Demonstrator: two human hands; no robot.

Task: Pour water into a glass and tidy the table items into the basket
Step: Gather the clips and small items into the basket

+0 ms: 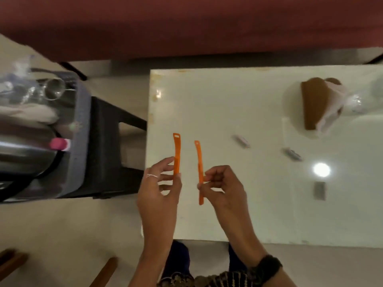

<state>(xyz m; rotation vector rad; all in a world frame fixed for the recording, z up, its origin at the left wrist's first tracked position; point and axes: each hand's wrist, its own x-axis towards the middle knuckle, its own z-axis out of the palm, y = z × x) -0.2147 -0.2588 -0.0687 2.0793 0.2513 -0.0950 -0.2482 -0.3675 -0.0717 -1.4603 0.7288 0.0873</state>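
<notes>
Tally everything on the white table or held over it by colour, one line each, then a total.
Orange strips: 2, one in the left hand at, one in the right hand at
Grey small pieces: 3
Brown holder with white tissue: 1
Clear glass: 1
Total: 7

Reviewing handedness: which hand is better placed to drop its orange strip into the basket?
Left hand: it holds an orange strip at the table's left edge, nearer the grey basket on the left.
</notes>
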